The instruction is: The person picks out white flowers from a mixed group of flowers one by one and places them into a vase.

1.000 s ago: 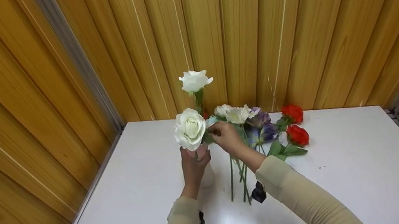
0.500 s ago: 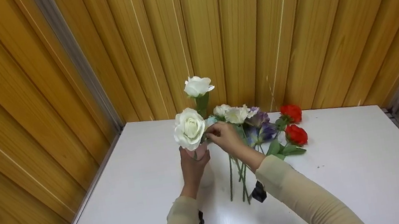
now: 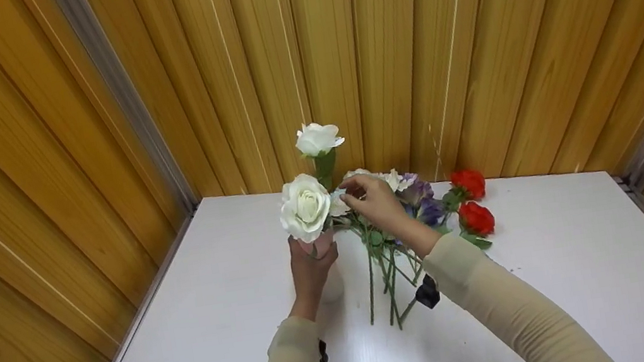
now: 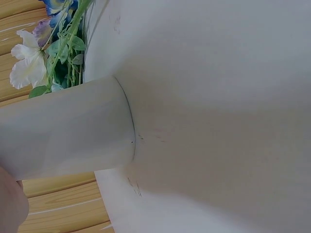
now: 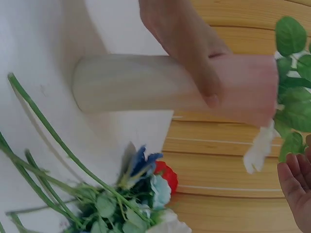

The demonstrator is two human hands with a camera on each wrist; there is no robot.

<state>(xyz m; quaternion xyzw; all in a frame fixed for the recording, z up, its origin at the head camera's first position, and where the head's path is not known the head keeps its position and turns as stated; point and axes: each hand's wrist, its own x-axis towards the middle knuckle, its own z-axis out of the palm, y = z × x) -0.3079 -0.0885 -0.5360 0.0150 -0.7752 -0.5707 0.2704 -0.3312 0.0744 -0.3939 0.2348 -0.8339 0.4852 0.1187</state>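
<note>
My left hand (image 3: 312, 272) grips the pink upper part of a tall vase (image 5: 131, 83), whose lower part is whitish; it stands upright on the table. A large white rose (image 3: 305, 207) leans over the rim in front, and a second white rose (image 3: 318, 139) rises higher behind. Green leaves (image 5: 294, 104) crowd the vase mouth in the right wrist view. Just right of the front rose is my right hand (image 3: 378, 203), its fingers loosely bent, with nothing visible in them. That hand (image 5: 299, 187) appears beside the leaves in the right wrist view, apart from the vase.
Right of the vase lies a pile of artificial flowers: purple blooms (image 3: 419, 189), red roses (image 3: 476, 218) and white ones, with several green stems (image 3: 371, 288) pointing to the front. A wooden panel wall (image 3: 330, 65) closes off the back of the white table (image 3: 222, 323).
The rear white rose has sunk lower. My right hand has left the stem by the front rose and moved up and right. My left hand keeps its grip on the vase.
</note>
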